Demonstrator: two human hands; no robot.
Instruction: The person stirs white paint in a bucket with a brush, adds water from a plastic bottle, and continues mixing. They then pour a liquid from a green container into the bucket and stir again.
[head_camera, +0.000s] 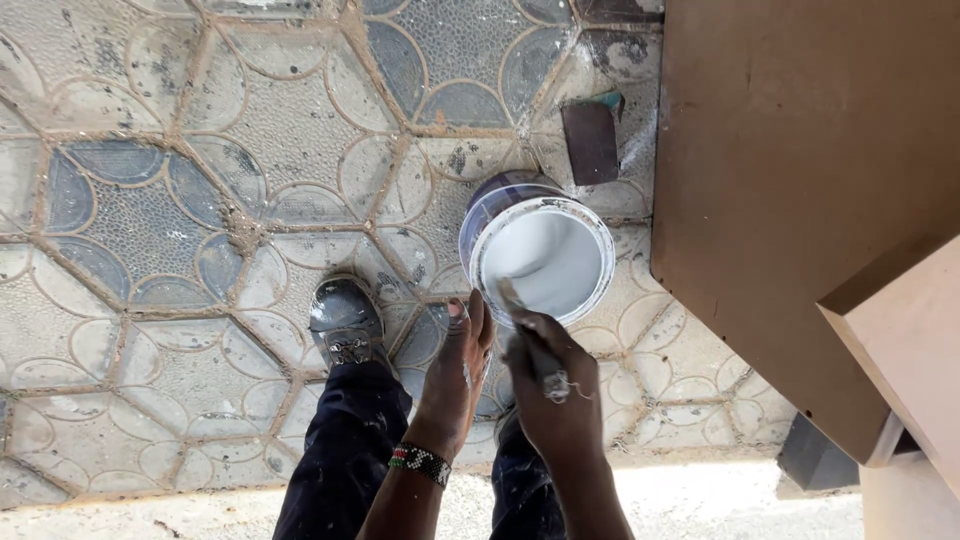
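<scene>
Paint can (540, 255) on hexagon paving (dusty) (150, 230) | right-hand fingers (548, 372) grip brush (528, 335) | left fingers (470, 340) straight

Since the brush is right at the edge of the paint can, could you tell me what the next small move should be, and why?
Probably lower the brush tip a little further into the white paint in the can. The right hand holds the brush over the near rim, with its tip just inside the opening, and the left hand is open beside the can, not gripping it. Whether the bristles are loaded yet cannot be seen.
</scene>
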